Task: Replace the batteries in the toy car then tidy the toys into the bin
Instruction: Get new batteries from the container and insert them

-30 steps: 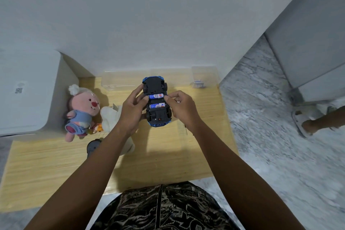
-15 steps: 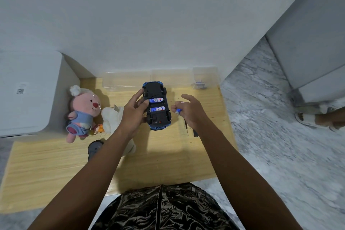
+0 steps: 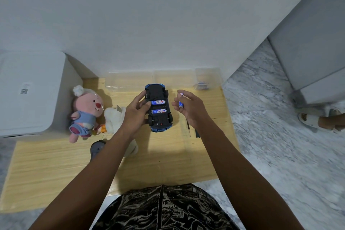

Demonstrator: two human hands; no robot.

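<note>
A blue toy car [image 3: 158, 108] lies upside down on the wooden table [image 3: 56, 164], its black underside up. Two blue-and-white batteries [image 3: 158, 107] sit in its uncovered compartment. My left hand [image 3: 137, 113] grips the car's left side, thumb at the upper battery. My right hand [image 3: 188, 108] hovers just right of the car and pinches a small blue battery [image 3: 180, 103] between thumb and fingers. A clear plastic bin [image 3: 149, 80] stands against the wall behind the car.
A pink plush [image 3: 85, 112] and a white plush [image 3: 115, 121] lie left of the car, with a grey toy [image 3: 96, 148] half hidden under my left arm. A screwdriver [image 3: 189, 129] and a dark cover piece [image 3: 197, 133] lie by my right wrist. A white box [image 3: 31, 93] fills the left. Someone's sandalled foot [image 3: 317, 119] stands on the marble floor.
My right hand has come away from the car's battery compartment to the right, holding one battery. The left hand has kept hold of the car.
</note>
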